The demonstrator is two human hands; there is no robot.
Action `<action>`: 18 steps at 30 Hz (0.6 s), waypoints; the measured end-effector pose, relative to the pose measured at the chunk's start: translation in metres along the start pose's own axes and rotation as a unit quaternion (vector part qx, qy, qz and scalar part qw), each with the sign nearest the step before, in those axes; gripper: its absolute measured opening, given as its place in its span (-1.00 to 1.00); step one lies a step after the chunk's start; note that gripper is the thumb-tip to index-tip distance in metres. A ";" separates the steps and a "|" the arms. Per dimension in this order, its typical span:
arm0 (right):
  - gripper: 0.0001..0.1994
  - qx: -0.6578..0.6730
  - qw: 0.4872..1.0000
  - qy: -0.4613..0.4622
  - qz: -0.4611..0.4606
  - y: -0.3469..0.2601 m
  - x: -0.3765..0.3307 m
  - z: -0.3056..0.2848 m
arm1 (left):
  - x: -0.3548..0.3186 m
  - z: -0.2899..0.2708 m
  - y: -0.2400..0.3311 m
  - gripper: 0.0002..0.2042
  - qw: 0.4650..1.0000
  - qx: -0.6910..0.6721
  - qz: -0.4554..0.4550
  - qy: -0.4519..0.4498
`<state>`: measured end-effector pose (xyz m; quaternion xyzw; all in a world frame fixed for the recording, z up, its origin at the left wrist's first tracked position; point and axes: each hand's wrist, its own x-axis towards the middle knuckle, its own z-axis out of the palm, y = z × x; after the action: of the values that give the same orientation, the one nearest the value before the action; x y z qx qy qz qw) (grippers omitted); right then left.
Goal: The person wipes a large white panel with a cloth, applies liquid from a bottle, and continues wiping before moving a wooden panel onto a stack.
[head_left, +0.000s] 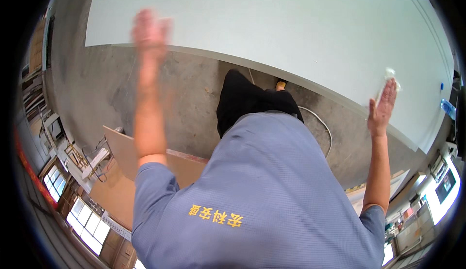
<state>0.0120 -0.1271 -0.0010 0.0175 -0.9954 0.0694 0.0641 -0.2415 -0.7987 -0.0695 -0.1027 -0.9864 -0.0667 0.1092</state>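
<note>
A large pale greenish-white board [252,21] spreads across the front, its near edge running slantwise before my body. My left hand [150,33] is over the board's near left edge, smeared by motion. Its fingers point away from me with the thumb apart, and nothing shows in it. On the right, my right hand [384,105] lies with fingers stretched out over a crumpled white wad [390,73], like tissue or thin cloth. The wad pokes out past the fingertips and beside the index finger; the part under the hand is hidden.
At the board's right edge lie a clear blue-tinted bottle [447,109] and a small blue object [441,86]. A pale hose [324,126] curves over the concrete floor [194,92]. Brown sheets [116,191] stand at the left behind me.
</note>
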 end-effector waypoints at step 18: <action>-0.33 0.079 0.963 -0.046 -0.252 -0.585 0.243 0.129 | 0.065 -0.121 -0.033 -0.35 0.907 -0.413 0.073 0.043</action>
<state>-0.2198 -0.7305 -0.0170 0.2762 -0.9519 0.1286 0.0325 -0.2862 -0.8377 0.0591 -0.2076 -0.8546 -0.4646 0.1034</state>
